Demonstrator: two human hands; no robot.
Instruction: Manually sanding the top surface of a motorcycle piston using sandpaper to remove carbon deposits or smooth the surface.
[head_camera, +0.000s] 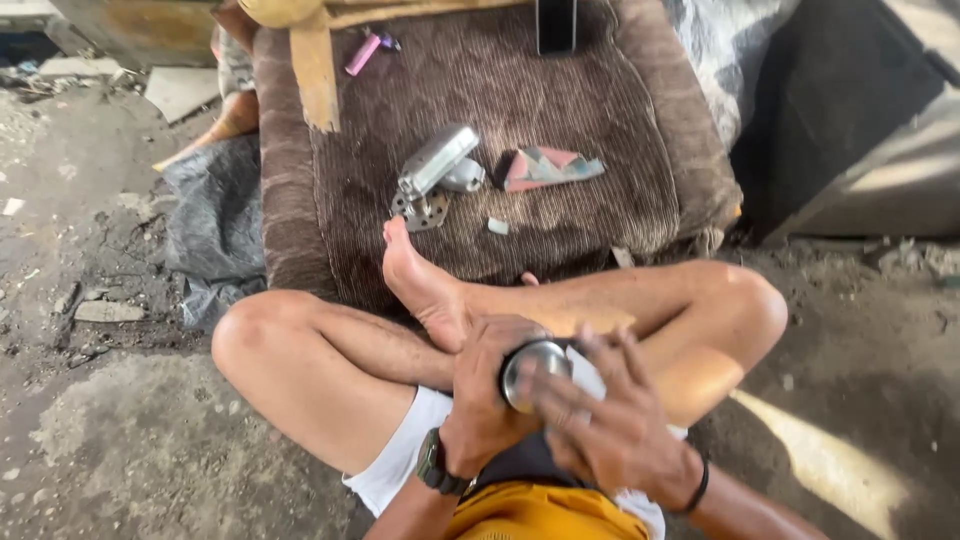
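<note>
The person sits cross-legged on the dirty grey concrete floor (130, 440). The left hand (485, 385) wraps its fingers tight around a small round shiny metal part (533, 372), just above the crossed legs. The right hand (610, 420) has its fingers spread flat and presses a white cloth (590, 378) onto the round part.

It looks like rubbing or wiping. To do it well, the left hand should hold firm so the part does not slip, while the right hand rubs in small circles.

Well apart, on the brown ribbed cushion (560, 150), lie a silver metal bracket piece (432, 175) and a folded pink and grey paper (550, 167).
</note>
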